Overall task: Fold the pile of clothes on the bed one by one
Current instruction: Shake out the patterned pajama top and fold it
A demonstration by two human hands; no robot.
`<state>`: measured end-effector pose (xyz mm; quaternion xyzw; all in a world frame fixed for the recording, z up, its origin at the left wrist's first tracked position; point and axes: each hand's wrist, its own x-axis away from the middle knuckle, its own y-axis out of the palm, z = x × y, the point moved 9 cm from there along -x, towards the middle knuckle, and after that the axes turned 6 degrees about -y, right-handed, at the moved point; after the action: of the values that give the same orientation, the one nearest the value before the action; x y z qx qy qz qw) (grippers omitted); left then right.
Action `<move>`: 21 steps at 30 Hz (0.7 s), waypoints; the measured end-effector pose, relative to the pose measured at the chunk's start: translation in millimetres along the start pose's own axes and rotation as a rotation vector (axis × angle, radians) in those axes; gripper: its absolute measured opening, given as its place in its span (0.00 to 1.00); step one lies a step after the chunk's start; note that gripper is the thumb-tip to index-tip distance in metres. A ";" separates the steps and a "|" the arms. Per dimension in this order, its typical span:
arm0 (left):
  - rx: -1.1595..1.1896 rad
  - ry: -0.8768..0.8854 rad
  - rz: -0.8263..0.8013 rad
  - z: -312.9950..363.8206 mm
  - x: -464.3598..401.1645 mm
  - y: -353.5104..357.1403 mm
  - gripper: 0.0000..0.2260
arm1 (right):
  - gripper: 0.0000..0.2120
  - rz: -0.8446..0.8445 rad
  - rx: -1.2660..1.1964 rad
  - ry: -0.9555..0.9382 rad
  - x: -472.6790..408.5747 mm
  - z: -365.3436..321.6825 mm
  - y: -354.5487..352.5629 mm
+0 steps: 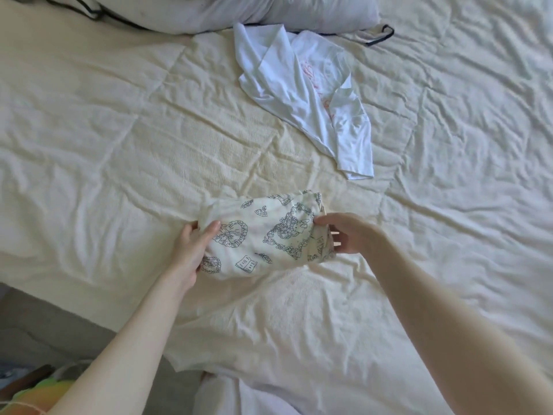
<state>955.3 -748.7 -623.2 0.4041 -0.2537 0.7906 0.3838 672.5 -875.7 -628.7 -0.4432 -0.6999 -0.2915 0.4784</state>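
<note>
A cream garment with dark line-drawn prints [263, 235] is folded into a compact bundle in the middle of the bed. My left hand [191, 250] grips its left end, thumb on top and fingers underneath. My right hand [347, 233] holds its right end, thumb on top of the cloth, fingers curled behind it. Farther back lies an unfolded white T-shirt with a pink print [311, 94], crumpled and spread flat.
The bed [104, 139] is covered by a wrinkled cream sheet. A pale pillow [239, 10] with a black cord beside it sits at the head. The bed's left edge drops to a grey floor [59, 333], where a colourful object [39, 387] lies.
</note>
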 end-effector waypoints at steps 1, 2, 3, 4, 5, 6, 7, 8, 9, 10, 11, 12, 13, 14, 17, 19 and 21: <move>-0.004 -0.002 -0.012 -2.5 14.5 -4.3 0.14 | 0.09 -0.004 -0.009 0.000 13.9 7.9 1.7; -0.005 -0.018 -0.016 -9.4 22.4 -8.4 0.14 | 0.09 -0.013 -0.011 0.009 20.9 16.1 3.8; -0.013 -0.028 -0.023 -14.2 38.4 -11.6 0.13 | 0.10 -0.013 -0.021 0.007 35.9 26.3 4.0; -0.021 -0.035 -0.035 -19.6 52.1 -13.4 0.12 | 0.10 -0.014 -0.034 0.005 49.2 36.4 3.6; -0.033 -0.040 -0.046 -23.8 65.3 -14.6 0.11 | 0.09 -0.014 -0.049 0.001 61.9 46.0 2.6; -0.049 -0.040 -0.057 -27.2 79.7 -15.3 0.11 | 0.08 -0.013 -0.059 -0.006 75.5 56.3 0.7; -0.069 -0.033 -0.067 -28.5 94.9 -14.0 0.11 | 0.07 -0.014 -0.071 -0.021 89.3 64.9 -1.8; -0.091 -0.019 -0.078 -29.2 108.5 -11.9 0.11 | 0.06 -0.017 -0.080 -0.039 102.3 71.6 -4.4; -0.107 0.005 -0.087 -27.8 123.8 -7.7 0.12 | 0.06 -0.020 -0.090 -0.063 116.8 76.7 -7.7; -0.119 0.034 -0.093 -25.1 138.7 -2.6 0.12 | 0.05 -0.021 -0.103 -0.093 131.5 80.5 -11.8; -0.132 0.065 -0.099 -21.9 153.5 3.6 0.13 | 0.05 -0.016 -0.118 -0.123 147.2 83.5 -17.0; -0.146 0.094 -0.100 -19.2 170.0 9.9 0.13 | 0.06 -0.010 -0.130 -0.154 164.2 86.2 -23.4; -0.160 0.121 -0.103 -17.3 186.9 17.1 0.12 | 0.06 -0.001 -0.146 -0.187 182.2 89.8 -30.9; -0.168 0.145 -0.113 -16.0 202.8 24.6 0.10 | 0.06 0.011 -0.164 -0.219 199.8 94.0 -39.5; -0.160 0.194 -0.146 -25.4 245.2 48.7 0.07 | 0.08 0.092 -0.187 -0.315 255.4 116.9 -72.9; -0.181 0.197 -0.196 -40.3 272.3 68.6 0.08 | 0.09 0.171 -0.183 -0.352 289.2 138.7 -95.3; -0.214 0.184 -0.259 -55.3 297.8 90.2 0.10 | 0.09 0.226 -0.193 -0.361 317.4 161.6 -113.7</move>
<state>744.8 -641.7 -413.2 0.3161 -0.2460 0.7367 0.5449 456.3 -682.6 -392.6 -0.6074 -0.6887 -0.2176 0.3307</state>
